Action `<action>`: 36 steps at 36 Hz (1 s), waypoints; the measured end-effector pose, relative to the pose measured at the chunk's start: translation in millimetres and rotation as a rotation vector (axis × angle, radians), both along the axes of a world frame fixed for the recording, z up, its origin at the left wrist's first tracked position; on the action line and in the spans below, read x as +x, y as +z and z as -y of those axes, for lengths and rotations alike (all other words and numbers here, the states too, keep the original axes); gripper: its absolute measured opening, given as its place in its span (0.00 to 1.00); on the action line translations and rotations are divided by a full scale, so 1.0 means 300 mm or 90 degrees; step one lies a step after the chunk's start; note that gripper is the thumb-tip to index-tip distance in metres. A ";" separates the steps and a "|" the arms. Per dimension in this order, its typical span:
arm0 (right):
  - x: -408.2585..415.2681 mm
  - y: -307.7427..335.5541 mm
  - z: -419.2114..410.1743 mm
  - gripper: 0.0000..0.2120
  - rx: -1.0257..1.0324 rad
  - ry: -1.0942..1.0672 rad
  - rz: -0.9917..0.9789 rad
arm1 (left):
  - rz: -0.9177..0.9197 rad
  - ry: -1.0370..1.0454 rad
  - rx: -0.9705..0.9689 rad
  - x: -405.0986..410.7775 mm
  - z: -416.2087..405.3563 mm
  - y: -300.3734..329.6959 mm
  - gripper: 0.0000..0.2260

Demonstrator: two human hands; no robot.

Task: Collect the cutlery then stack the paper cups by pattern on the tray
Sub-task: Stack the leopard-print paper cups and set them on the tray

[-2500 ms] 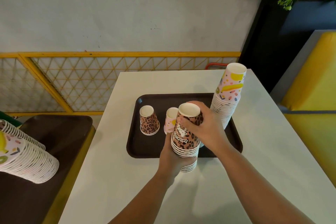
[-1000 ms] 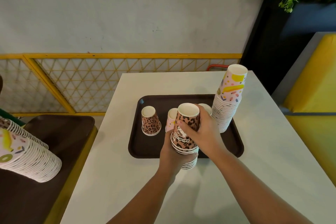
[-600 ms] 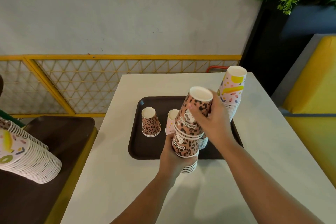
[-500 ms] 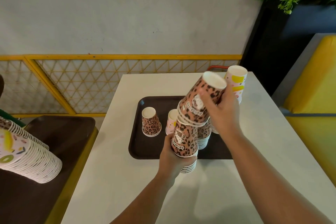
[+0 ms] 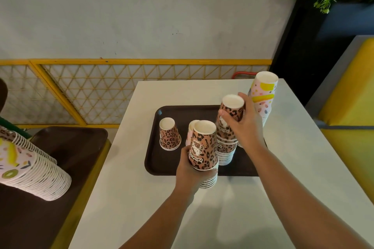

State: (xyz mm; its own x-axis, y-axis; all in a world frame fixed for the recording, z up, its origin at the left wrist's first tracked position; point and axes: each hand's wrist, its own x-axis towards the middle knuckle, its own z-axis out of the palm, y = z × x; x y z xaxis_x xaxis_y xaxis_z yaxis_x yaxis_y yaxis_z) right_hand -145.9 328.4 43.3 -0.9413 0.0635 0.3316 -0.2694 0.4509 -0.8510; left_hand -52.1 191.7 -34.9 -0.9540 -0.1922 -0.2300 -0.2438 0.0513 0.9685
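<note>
The left hand (image 5: 189,164) grips a short leopard stack (image 5: 204,147) upside down at the tray's (image 5: 162,159) near edge. The right hand (image 5: 243,127) clasps the top cups of a taller leopard stack (image 5: 227,147) standing on the tray. A lone leopard cup (image 5: 169,134), a pink cup (image 5: 191,129) and a tall pink stack (image 5: 263,95) also stand there, on the white worktop (image 5: 283,168).

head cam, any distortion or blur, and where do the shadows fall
Head view: wide-angle bending shows in the yellow railing, which bows and slants toward the edges; focus is fairly sharp on both leopard cup stacks, no obvious motion blur; soft shadows of the arms lie on the white table near the camera; no harsh glare.
</note>
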 end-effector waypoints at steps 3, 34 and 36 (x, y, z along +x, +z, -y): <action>0.038 0.007 0.014 0.32 -0.010 -0.038 -0.023 | -0.003 0.002 -0.010 -0.001 -0.006 0.003 0.37; 0.097 0.120 0.046 0.24 -0.042 0.070 -0.062 | -0.013 0.018 -0.072 0.001 -0.023 0.001 0.34; 0.084 0.162 0.034 0.25 -0.068 0.043 -0.095 | -0.013 0.018 -0.076 0.000 -0.021 0.004 0.34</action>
